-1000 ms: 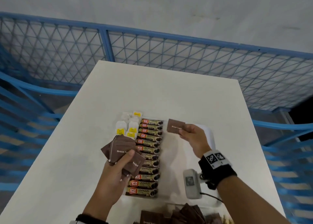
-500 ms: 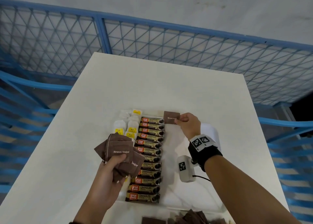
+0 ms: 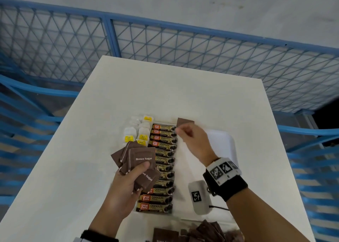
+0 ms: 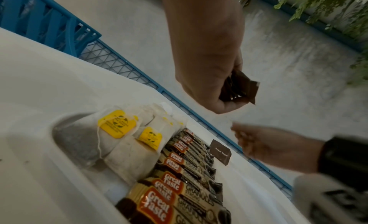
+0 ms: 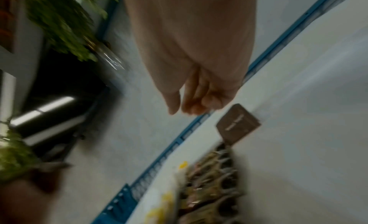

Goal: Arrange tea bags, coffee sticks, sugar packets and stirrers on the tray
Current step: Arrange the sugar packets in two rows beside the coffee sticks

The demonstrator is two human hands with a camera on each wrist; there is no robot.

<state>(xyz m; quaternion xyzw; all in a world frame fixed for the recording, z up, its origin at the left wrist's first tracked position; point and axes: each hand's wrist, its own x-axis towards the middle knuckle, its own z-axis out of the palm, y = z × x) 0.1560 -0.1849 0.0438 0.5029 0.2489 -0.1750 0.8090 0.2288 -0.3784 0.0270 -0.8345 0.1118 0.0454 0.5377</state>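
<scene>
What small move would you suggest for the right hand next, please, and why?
Probably bring the right hand back to the left hand for another packet. One sugar packet lies on the tray beside the far coffee sticks, the right hand's fingers hold nothing, and the left hand grips a fan of sugar packets.

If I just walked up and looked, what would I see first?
Probably the long row of coffee sticks running down the middle of the white tray, with yellow-tagged tea bags beside its far end. Then the left hand holding a fan of brown sugar packets, and one lone sugar packet lying at the tray's far end.
</scene>
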